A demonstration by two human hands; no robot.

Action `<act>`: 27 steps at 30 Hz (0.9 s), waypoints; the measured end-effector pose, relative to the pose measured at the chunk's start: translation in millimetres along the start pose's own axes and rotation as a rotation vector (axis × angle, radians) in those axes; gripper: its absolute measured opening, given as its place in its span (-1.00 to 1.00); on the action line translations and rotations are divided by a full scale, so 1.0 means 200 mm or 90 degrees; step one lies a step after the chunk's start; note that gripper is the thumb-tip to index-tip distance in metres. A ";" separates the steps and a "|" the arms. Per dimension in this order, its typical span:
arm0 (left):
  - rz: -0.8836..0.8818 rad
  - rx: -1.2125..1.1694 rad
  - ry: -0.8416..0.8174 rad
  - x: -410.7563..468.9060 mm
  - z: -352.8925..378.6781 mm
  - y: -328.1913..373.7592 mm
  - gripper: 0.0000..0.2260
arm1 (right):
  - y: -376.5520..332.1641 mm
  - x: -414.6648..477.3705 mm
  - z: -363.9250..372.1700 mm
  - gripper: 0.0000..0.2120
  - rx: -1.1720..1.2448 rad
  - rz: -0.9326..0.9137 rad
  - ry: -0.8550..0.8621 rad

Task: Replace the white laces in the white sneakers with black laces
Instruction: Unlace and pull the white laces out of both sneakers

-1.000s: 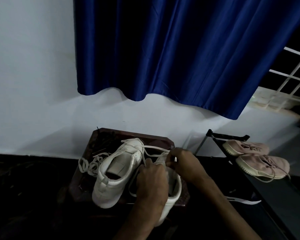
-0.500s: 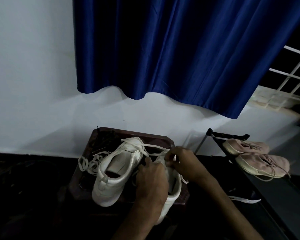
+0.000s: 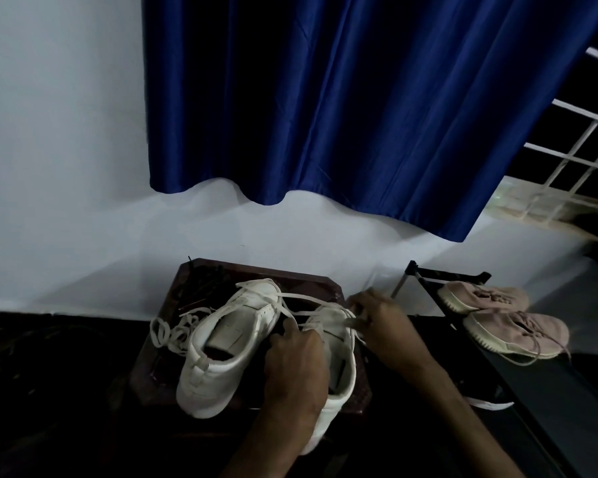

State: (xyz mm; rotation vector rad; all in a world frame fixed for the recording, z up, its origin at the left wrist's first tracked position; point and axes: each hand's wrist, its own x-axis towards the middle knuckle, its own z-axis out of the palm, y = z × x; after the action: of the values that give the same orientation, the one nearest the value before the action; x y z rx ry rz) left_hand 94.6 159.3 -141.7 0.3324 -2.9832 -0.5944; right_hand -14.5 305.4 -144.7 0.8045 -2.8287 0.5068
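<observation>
Flat white lace [image 3: 309, 299] (limp) on smooth sneaker [image 3: 345, 377]

The left hand [image 3: 296, 360] lies knuckles-up over the near sneaker [image 3: 335, 408], fingers curled and gripping its opening. The right hand [image 3: 377, 315], at that sneaker's far end, pinches a white lace [image 3: 311, 299].
</observation>
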 end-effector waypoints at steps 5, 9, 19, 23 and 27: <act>-0.005 -0.008 0.003 -0.01 0.00 0.00 -0.74 | -0.08 0.05 0.10 -0.92 0.021 -0.026 -0.034; -0.009 -0.009 0.003 -0.01 -0.01 0.00 -0.74 | -0.08 0.04 0.07 -0.93 -0.113 -0.034 -0.032; -0.008 -0.026 0.023 -0.01 0.00 0.00 -0.74 | 0.02 0.03 0.01 -0.82 0.003 0.018 0.001; -0.010 -0.038 0.017 0.00 0.00 0.00 -0.75 | -0.06 0.08 0.08 -0.89 0.011 -0.009 -0.062; -0.016 -0.031 0.019 0.00 0.00 0.00 -0.75 | -0.07 0.06 0.08 -0.92 -0.081 -0.003 -0.044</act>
State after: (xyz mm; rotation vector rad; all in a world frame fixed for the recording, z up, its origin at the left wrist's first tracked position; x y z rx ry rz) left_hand 95.7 159.4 -140.9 0.3733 -2.9343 -0.6578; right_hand -17.4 282.1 -153.0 0.8181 -2.8862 0.2998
